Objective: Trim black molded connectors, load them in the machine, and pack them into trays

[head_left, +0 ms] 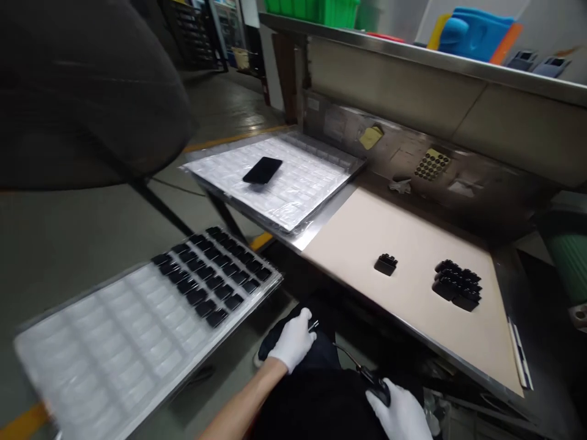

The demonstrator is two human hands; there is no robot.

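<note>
Low in the picture, above my lap, my left hand (293, 339) in a white glove is closed around a small dark piece with a shiny metal end (313, 326); its kind is hard to make out. To the right, my right hand (403, 410), also gloved in white, grips the black handle of a thin-shafted tool (367, 374). Its slim metal shaft points up and left toward my left hand, with a gap between them. Left of my hands, a clear plastic compartment tray (114, 324) bears rows of small black parts (215, 281) at its right end.
On the bench, a beige sheet (367, 232) carries one black part (386, 264) and a cluster of several more (457, 285). Behind the left tray, a wrapped tray stack (312, 177) holds a flat black object (263, 170). A dark chair back (92, 91) stands left; a shelf edge (413, 55) runs above.
</note>
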